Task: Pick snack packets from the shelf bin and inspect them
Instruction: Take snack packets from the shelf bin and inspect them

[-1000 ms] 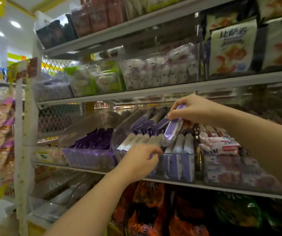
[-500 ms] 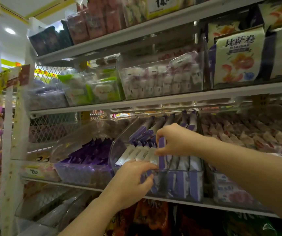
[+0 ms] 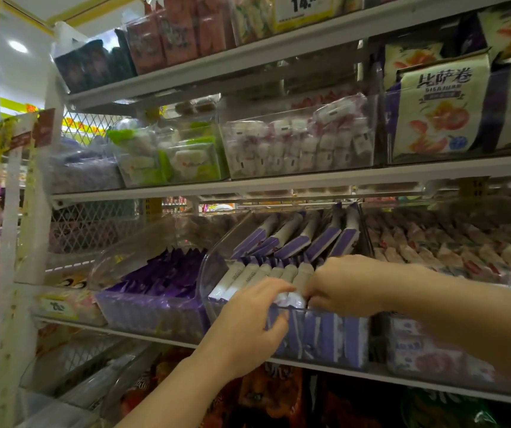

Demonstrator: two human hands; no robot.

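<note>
Reaching with both hands into clear plastic shelf bin on grey metal middle shelf, near that shelf's front edge. Left hand curled over bin's front rim, fingers bent down onto tops of upright white-and-purple snack packets; grip on any one packet cannot be told. Right hand lowered from right side, fingers closed among front-row packets, touching rounded white packet end that sits between both hands; whether pinched or merely touched cannot be told. Second row of purple-sided packets leaning toward back of same bin. Neighbouring clear bin with dark purple foil wrappers just beside, toward shelf's left end. Clear bin of pink-and-white wrapped sweets just beside, toward shelf's right end. Upper shelf carrying clear tub of small white wrapped pieces and cream bag printed with orange fruit. Yellow price card marked 14 on top shelf.
</note>
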